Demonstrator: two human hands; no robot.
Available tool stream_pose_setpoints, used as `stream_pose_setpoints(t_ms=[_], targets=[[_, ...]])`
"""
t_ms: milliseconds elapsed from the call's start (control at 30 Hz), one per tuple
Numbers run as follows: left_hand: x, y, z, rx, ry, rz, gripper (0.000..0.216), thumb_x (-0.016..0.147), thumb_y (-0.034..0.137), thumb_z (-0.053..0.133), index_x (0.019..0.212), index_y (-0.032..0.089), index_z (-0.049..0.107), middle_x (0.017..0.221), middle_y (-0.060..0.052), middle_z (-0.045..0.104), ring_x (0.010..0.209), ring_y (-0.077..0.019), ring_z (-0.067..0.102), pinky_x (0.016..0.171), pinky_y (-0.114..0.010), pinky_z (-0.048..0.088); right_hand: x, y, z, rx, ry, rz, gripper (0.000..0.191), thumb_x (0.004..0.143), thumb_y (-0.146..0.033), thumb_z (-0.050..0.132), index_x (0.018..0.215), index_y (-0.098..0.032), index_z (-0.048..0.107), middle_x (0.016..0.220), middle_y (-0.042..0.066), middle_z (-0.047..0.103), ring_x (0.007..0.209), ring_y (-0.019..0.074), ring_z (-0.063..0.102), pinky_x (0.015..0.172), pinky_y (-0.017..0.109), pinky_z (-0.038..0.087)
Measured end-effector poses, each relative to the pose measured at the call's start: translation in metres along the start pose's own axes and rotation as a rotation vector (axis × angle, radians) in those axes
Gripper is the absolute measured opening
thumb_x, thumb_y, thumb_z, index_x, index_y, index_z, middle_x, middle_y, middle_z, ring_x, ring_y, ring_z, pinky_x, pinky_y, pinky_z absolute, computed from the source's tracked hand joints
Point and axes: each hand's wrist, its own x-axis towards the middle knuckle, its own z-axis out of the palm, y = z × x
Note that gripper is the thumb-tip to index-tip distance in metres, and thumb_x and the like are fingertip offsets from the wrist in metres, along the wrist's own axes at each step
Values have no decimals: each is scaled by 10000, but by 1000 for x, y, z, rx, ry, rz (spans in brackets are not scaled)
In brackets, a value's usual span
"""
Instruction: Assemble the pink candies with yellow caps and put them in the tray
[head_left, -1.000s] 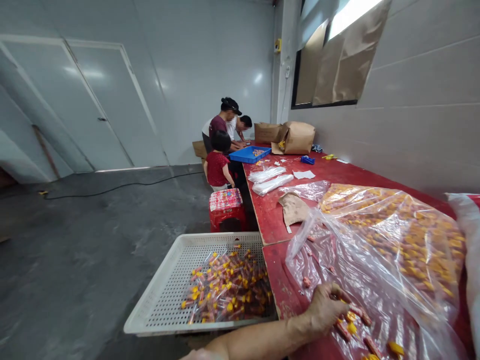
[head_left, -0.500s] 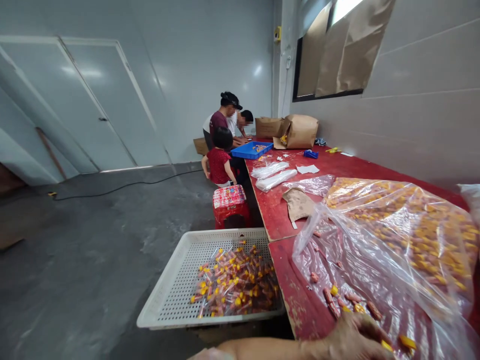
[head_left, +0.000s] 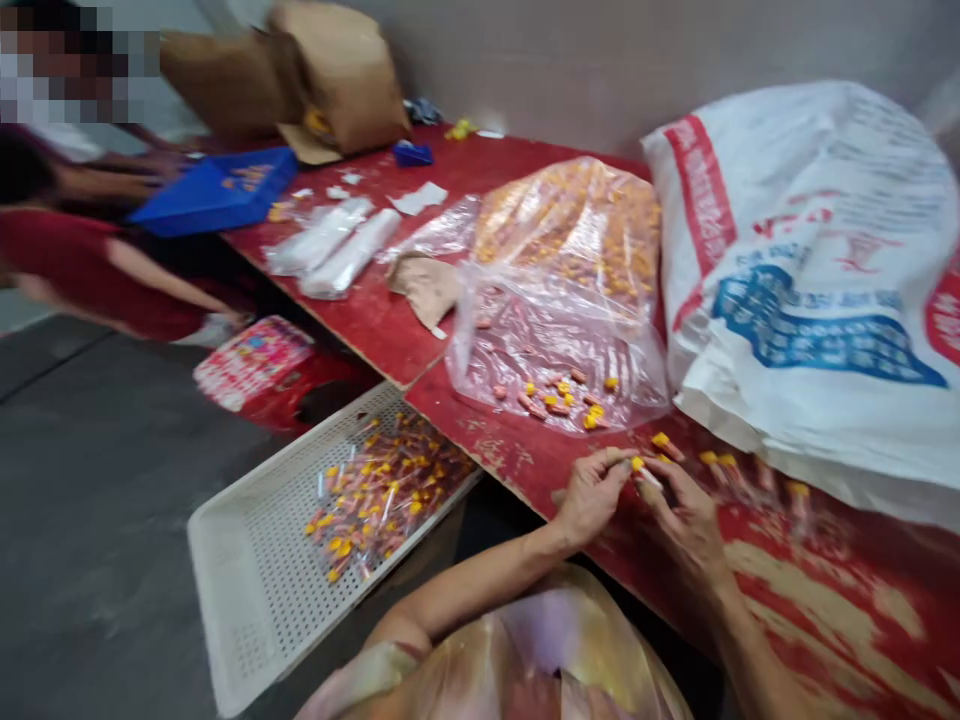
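In front of my body, at the table's edge, my left hand (head_left: pixel 592 500) and my right hand (head_left: pixel 688 518) meet over a small clear tube with a yellow cap (head_left: pixel 649 477). The left fingertips pinch near the yellow end, while the right thumb and fingers close around the tube. Similar yellow-capped tubes (head_left: pixel 726 468) lie just beyond and right of my right hand. Behind my hands, loose pink pieces and yellow caps (head_left: pixel 556 402) rest on the open mouth of a large clear plastic bag (head_left: pixel 487 350). Its back part is full of yellow-and-pink pieces (head_left: pixel 566 220).
A white perforated crate (head_left: pixel 247 560) with many filled tubes stands low at the left, beside the red table (head_left: pixel 487 445). A big white printed sack (head_left: pixel 810 200) fills the right side. Plastic sleeves (head_left: pixel 330 250), a blue tray (head_left: pixel 217 195), a red stool (head_left: pixel 262 375) and people are further off.
The view has swung right and down, bringing both hands and the white sack into sight. My left hand has moved from the pieces on the bag to the tube at the table's edge.
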Motion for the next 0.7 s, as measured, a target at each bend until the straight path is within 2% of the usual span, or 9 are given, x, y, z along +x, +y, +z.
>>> stream_pose_setpoints(t_ms=[100,233,333,400,433,467,567,633,700], targets=[[-2,0,-3,110,-39,38,316,830,322,551,1036,134,698,1032,-86,683,962,-190,616,906,-311,467,0,-6,7,6,66,-19,243,910,-350,493,1036,-167,590,974,75,648,894,178,615,806,314,491],[-5,1,-4,211,-59,92,340,874,318,482,1052,122,695,1011,-95,686,942,-189,620,877,-299,475,6,-15,19,-8,181,-10,212,914,-329,485,989,-163,591,924,72,646,849,167,612,762,290,492],[10,8,-4,304,-224,112,305,877,308,485,969,133,717,932,-73,698,883,-176,628,831,-283,488,5,-8,15,45,137,46,255,912,-360,481,1011,-158,601,948,83,654,843,173,623,741,288,501],[31,15,-6,406,-310,191,257,867,278,505,850,147,726,920,-58,701,899,-172,625,850,-284,481,2,7,0,16,108,76,306,904,-399,476,1040,-161,611,996,88,653,878,187,623,772,303,499],[45,19,-9,472,-282,259,237,861,252,513,805,151,721,922,-56,698,914,-172,620,866,-290,474,0,17,-12,-42,146,106,344,893,-428,472,1055,-161,617,1023,93,649,904,202,617,798,320,493],[61,24,-14,548,-201,330,218,853,220,518,784,153,714,926,-58,693,927,-172,613,880,-296,466,-2,29,-25,-122,227,160,392,878,-461,465,1072,-158,621,1043,101,644,922,221,610,820,345,484],[117,35,-34,809,118,416,192,838,141,507,835,147,699,911,-69,667,898,-168,597,854,-297,468,-9,72,-71,-365,525,473,555,801,-549,451,1131,-138,626,1033,138,640,880,285,603,799,410,467],[155,39,-48,979,209,365,224,847,116,477,898,141,693,922,-75,661,889,-167,597,825,-285,472,-12,98,-95,-468,555,717,633,750,-585,446,1130,-118,641,970,172,646,836,328,599,719,427,460],[188,40,-54,1091,223,331,242,841,95,473,937,131,691,955,-87,666,911,-176,600,829,-284,467,-14,117,-107,-516,508,877,690,717,-632,434,1112,-112,657,913,194,646,815,357,593,649,431,444]])
